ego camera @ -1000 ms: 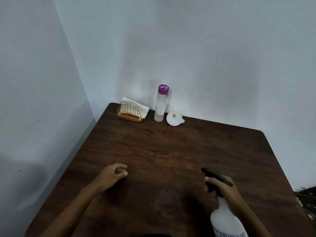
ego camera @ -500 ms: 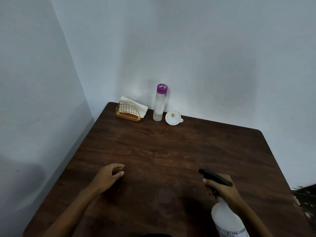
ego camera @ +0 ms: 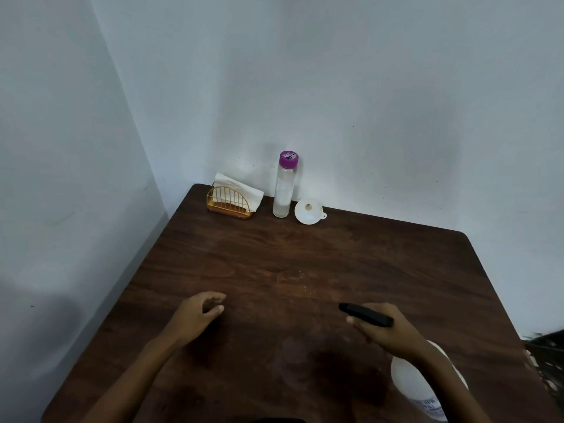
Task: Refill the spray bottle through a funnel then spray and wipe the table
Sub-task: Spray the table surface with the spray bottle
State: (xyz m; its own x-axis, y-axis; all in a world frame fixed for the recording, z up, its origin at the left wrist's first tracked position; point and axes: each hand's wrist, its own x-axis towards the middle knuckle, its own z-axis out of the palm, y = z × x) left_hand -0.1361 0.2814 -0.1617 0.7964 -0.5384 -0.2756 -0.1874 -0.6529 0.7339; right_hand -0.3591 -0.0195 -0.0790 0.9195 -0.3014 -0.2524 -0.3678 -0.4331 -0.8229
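Head view, right hand (ego camera: 389, 334) gripping spray bottle (ego camera: 410, 384), left hand (ego camera: 195, 319) well apart

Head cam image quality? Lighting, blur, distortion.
Head view: dim, even light, no glare; soft shadow on the table near the arms; wide-angle bows the wall corner; spray bottle in the right hand looks soft; funnel sharp.

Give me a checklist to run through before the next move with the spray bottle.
1. Right hand grips the spray bottle: ok.
2. Left hand free: ok, holds nothing.
3. Funnel set in the spray bottle: not ok, it lies beside the clear bottle.
4. Purple cap off that bottle: not ok, it is on.
5. Spray bottle's fill level: cannot tell.
6. Napkins in the holder: ok.
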